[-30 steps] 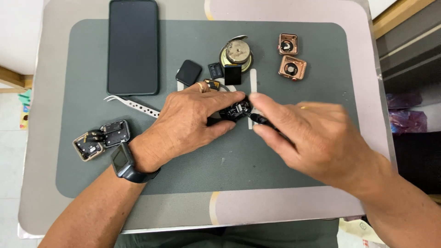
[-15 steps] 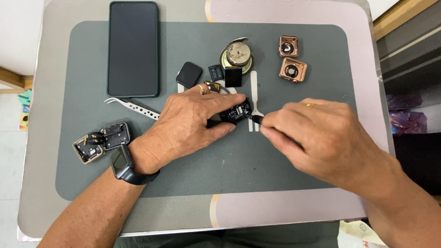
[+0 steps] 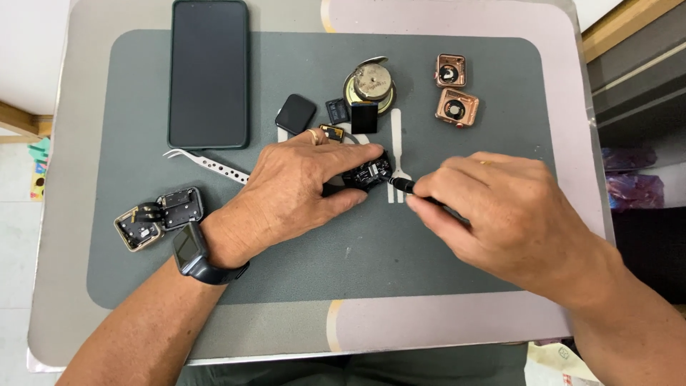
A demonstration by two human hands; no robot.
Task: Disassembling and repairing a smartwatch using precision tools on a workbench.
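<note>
My left hand (image 3: 300, 189) pins a small black opened watch body (image 3: 366, 174) to the grey mat (image 3: 443, 243), thumb and forefinger on either side of it. My right hand (image 3: 500, 214) grips a thin black tool (image 3: 404, 186) whose tip meets the right edge of the watch body. A dark smartwatch is on my left wrist. A white fork-shaped print on the mat lies under the tool tip.
A black phone (image 3: 209, 71) lies at the top left. Steel tweezers (image 3: 207, 166) sit left of my hand. Two opened watch cases (image 3: 158, 218) rest at the left. A round metal part (image 3: 371, 82), small black pieces (image 3: 296, 114) and two copper-coloured cases (image 3: 454, 89) lie farther back.
My right hand has drawn slightly to the right, leaving the tool tip at the watch body's edge. My left hand holds the same spot.
</note>
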